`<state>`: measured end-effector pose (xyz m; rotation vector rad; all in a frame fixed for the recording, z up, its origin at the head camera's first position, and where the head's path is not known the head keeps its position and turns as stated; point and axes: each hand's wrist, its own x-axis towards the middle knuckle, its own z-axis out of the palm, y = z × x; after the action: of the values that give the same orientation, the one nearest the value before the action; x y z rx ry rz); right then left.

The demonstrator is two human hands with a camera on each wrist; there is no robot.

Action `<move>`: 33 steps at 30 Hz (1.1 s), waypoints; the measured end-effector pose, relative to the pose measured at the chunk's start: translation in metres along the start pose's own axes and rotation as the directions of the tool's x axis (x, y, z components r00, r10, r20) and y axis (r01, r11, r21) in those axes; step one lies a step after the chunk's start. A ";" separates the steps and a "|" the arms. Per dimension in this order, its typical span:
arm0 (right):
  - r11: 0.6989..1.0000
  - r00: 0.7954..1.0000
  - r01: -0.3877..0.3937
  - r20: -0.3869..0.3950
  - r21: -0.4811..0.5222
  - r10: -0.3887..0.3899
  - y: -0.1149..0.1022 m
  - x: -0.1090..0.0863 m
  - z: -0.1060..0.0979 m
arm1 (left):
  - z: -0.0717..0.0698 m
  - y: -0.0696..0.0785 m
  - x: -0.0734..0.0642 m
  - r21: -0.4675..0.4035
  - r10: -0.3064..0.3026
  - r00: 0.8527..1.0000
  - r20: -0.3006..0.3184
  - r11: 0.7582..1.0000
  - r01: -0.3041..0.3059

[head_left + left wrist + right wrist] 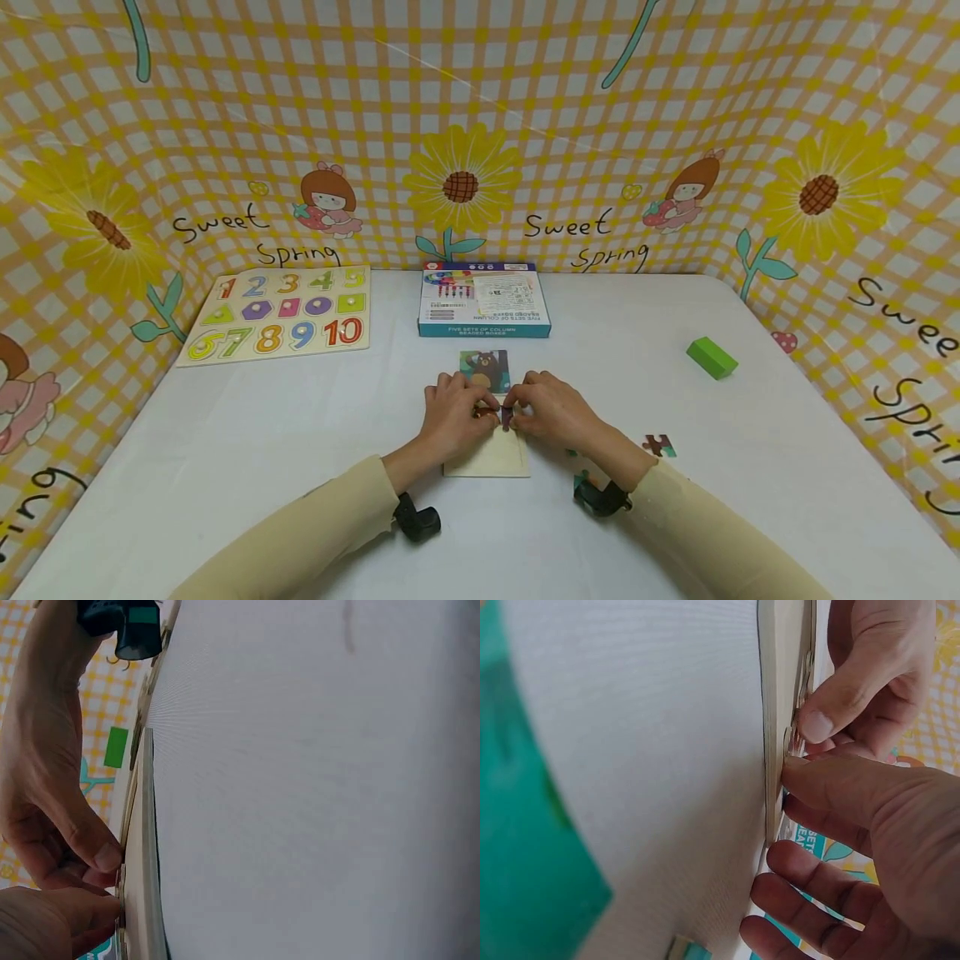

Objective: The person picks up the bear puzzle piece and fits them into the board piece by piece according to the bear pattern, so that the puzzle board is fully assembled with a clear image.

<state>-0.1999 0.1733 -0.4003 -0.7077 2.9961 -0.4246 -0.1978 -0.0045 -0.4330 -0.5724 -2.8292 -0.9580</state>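
In the head view a wooden puzzle tray (486,460) lies in front of the person, with a bear picture (485,372) just beyond it. My left hand (453,414) pinches a reddish-brown jigsaw piece (486,412) between thumb and index finger over the tray's upper part. Close beside it, my right hand (557,410) holds a dark purple jigsaw piece (507,416) by thumb and forefinger. Seen edge-on in the right wrist view, both thumbs are right at the tray's (780,690) surface, the right hand's other fingers spread past its edge.
Loose jigsaw pieces (660,445) lie right of the tray, some partly hidden under the right wrist. A green block (712,357) sits farther right. At the back are a flat teal-edged box (483,312) and, left, a number-and-shape board (277,321). Patterned cloth (375,100) rises behind.
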 end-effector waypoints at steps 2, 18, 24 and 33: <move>1.000 1.000 -0.003 0.001 0.001 0.003 0.000 0.000 0.000 | 0.001 0.001 0.001 0.002 -0.004 1.000 0.002 1.000 0.004; 1.000 1.000 -0.008 0.001 0.001 0.008 0.000 0.000 -0.001 | 0.003 0.003 0.000 -0.014 -0.036 0.999 -0.003 0.999 0.036; 1.000 1.000 -0.015 0.009 0.006 0.015 -0.001 0.000 0.000 | 0.000 0.001 -0.002 -0.042 -0.041 0.999 0.010 0.998 0.041; 0.999 0.999 -0.032 0.011 0.010 0.032 -0.001 0.000 0.001 | -0.022 -0.010 -0.016 -0.112 -0.089 0.995 0.051 0.989 0.094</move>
<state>-0.1997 0.1720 -0.4012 -0.6581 2.9883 -0.4335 -0.1873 -0.0300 -0.4247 -0.4851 -2.8780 -1.1431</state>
